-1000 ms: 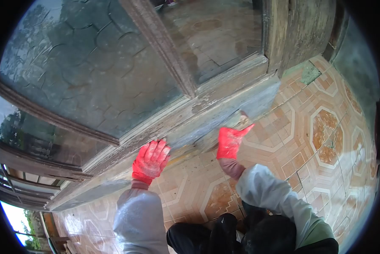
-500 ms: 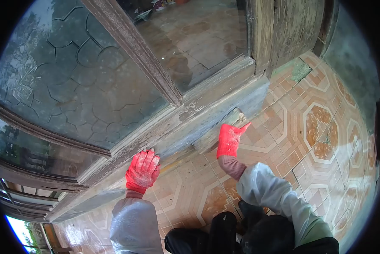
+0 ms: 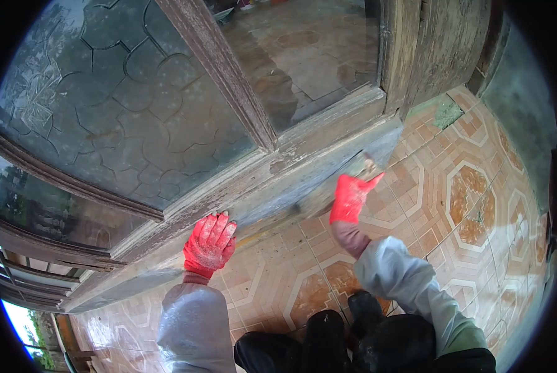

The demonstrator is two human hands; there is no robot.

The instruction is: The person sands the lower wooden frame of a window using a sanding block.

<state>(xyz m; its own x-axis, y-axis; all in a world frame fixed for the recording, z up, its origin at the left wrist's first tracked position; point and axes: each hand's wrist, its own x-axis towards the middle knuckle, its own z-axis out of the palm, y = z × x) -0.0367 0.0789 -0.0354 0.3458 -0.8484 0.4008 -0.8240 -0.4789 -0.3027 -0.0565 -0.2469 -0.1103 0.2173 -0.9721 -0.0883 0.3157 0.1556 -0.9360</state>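
Observation:
A worn wooden window frame [image 3: 315, 132] runs diagonally above a grey sill face. My left hand [image 3: 210, 242], in a dusty red glove, lies flat with its fingertips on the lower edge of this frame, holding nothing. Further right my right hand [image 3: 353, 196], also red-gloved, is closed on a flat wooden piece [image 3: 328, 193] that lies against the grey sill face [image 3: 291, 193]. The thumb sticks out to the right. The glove hides part of the piece, and its far end is slightly blurred.
Large glass panes [image 3: 160, 105] stand above the frame, with a wooden post [image 3: 440, 56] at the upper right. Patterned tiles [image 3: 427, 205] cover the floor, with a broken greenish patch [image 3: 447, 114] near the post. My dark-clothed legs [image 3: 322, 342] are at the bottom.
My right hand and the wooden piece have shifted along the sill face. My left hand has moved a little down the frame to the left. The view has also shifted.

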